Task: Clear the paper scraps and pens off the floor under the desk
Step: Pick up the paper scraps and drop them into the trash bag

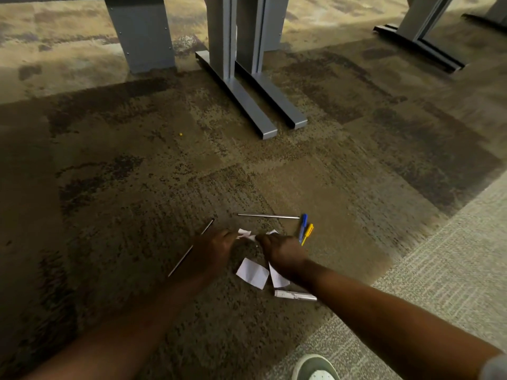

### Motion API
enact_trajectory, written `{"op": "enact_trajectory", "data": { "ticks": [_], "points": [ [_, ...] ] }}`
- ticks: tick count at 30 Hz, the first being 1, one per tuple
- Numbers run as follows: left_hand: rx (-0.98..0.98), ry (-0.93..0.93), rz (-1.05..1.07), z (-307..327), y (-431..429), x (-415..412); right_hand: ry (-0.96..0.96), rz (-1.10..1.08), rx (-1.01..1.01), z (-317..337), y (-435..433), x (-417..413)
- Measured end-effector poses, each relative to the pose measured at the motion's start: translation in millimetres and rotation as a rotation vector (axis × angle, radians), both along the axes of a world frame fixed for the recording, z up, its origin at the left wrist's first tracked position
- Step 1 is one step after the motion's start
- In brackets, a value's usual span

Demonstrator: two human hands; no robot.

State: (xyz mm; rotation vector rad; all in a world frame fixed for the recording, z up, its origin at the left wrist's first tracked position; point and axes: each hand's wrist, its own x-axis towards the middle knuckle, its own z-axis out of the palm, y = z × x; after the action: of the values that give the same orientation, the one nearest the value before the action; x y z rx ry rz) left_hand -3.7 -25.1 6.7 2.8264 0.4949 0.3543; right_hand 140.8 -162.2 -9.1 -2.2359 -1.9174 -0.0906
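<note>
Both my hands are down on the brown carpet, knuckles up. My left hand (pixel 212 246) and my right hand (pixel 279 250) meet over small white paper scraps (pixel 245 233), with fingers curled on them. A larger white scrap (pixel 252 272) and another scrap (pixel 277 278) lie just below my hands. A blue pen (pixel 303 226) and a yellow pen (pixel 308 233) lie side by side right of my right hand. A silver pen (pixel 295 295) lies under my right forearm. Two thin dark sticks lie near: one (pixel 267 215) beyond the hands, one (pixel 192 248) passing under my left hand.
Grey metal desk legs with long feet (pixel 252 105) stand ahead, a grey panel (pixel 142 37) to their left, another desk foot (pixel 419 45) at far right. A tiny yellow speck (pixel 180 134) lies on the carpet. Lighter grey carpet (pixel 439 270) starts at right; a shoe (pixel 315 368) shows below.
</note>
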Motion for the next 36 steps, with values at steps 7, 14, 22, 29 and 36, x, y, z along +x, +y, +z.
{"op": "enact_trajectory", "data": {
  "ticks": [7,14,22,29,36],
  "points": [
    [0.129,0.314,-0.104,-26,-30,15,-0.088,-0.149,-0.169,-4,-24,39],
    [0.298,0.358,-0.387,-50,-39,15,-0.062,-0.163,-0.336,-23,-20,45],
    [0.382,0.528,-0.353,-67,-43,10,-0.026,-0.186,-0.449,-31,-10,39],
    [0.571,0.371,-0.479,-68,-41,7,-0.197,-0.117,-0.499,-32,-9,35],
    [0.599,0.236,-0.517,-68,-43,10,-0.204,-0.091,-0.462,-28,-1,27]
  ]
}}
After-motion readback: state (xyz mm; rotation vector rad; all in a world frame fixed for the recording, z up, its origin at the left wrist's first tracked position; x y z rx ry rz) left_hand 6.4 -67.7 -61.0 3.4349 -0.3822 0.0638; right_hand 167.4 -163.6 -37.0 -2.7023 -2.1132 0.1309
